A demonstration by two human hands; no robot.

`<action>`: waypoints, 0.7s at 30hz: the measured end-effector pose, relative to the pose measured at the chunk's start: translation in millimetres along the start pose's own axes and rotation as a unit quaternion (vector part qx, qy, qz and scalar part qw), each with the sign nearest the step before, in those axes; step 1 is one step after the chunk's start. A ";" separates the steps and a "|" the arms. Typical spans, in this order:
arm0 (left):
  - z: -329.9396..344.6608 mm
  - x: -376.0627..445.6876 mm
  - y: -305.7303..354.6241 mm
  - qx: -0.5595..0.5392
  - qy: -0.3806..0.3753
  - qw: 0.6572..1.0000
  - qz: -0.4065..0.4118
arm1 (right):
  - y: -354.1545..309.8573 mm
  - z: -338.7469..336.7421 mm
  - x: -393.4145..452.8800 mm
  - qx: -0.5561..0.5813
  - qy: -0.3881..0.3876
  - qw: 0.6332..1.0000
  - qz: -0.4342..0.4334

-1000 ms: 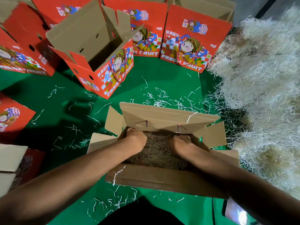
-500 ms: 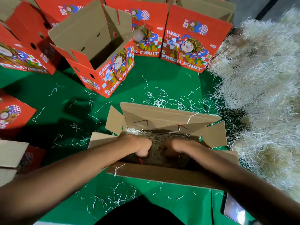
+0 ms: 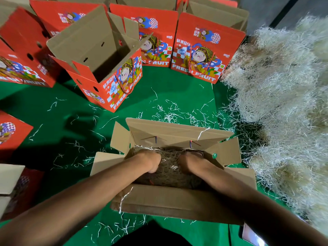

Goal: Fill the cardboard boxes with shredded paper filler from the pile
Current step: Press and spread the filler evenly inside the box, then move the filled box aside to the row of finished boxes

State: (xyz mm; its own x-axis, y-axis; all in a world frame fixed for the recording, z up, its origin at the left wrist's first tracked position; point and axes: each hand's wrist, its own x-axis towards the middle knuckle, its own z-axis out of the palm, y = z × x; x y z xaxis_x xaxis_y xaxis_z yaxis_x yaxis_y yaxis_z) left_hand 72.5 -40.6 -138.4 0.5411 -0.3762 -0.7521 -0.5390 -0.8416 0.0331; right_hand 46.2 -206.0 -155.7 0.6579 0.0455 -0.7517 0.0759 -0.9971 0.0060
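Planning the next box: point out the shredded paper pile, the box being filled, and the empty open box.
shredded paper pile (image 3: 284,96), head view, middle of the heap.
box being filled (image 3: 170,201), head view, near flap.
empty open box (image 3: 122,82), head view, printed front wall.

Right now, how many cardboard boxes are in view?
8 clear: nearest box, holding filler; tilted open box ahead-left; back-centre box; back-right box; back-left box; far-left box; left-edge box and bottom-left box, both cropped. More may hide behind the back row.
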 end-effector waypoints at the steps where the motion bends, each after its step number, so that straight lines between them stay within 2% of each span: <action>1: -1.5 0.2 -0.3 -0.002 -0.007 1.000 -0.009 | -1.1 -1.1 1.1 0.004 -0.017 1.000 0.004; 4: -4.8 -0.5 -3.2 -0.018 -0.024 0.999 -0.011 | 0.1 -6.9 1.1 0.063 -0.047 0.997 0.006; 8: -17.6 -10.4 -2.4 -0.027 -0.002 0.999 0.037 | 4.0 -17.1 -16.2 0.088 -0.012 0.996 -0.009; 13: -66.9 -30.5 18.1 -0.098 0.106 0.982 0.123 | 6.2 -53.0 -50.7 0.033 -0.001 0.999 -0.016; 15: -87.1 -43.0 24.4 -0.106 0.148 0.972 0.146 | 10.5 -69.1 -69.1 0.046 0.033 0.998 -0.024; 17: -104.1 -56.3 27.2 -0.113 0.200 0.960 0.158 | 20.7 -83.2 -88.8 0.108 0.087 0.989 -0.043; 21: -124.0 -86.3 37.0 -0.099 0.298 0.936 0.158 | 46.0 -101.9 -130.0 0.226 0.236 0.941 -0.087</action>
State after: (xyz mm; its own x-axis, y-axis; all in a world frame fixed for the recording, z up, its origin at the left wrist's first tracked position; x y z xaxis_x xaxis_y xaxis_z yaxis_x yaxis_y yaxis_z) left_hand 85.9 -87.3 9.3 0.6708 -0.7182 -0.1849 -0.6350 -0.6850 0.3571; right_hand 40.5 -251.5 9.4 0.9328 0.1260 -0.3377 -0.0428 -0.8915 -0.4509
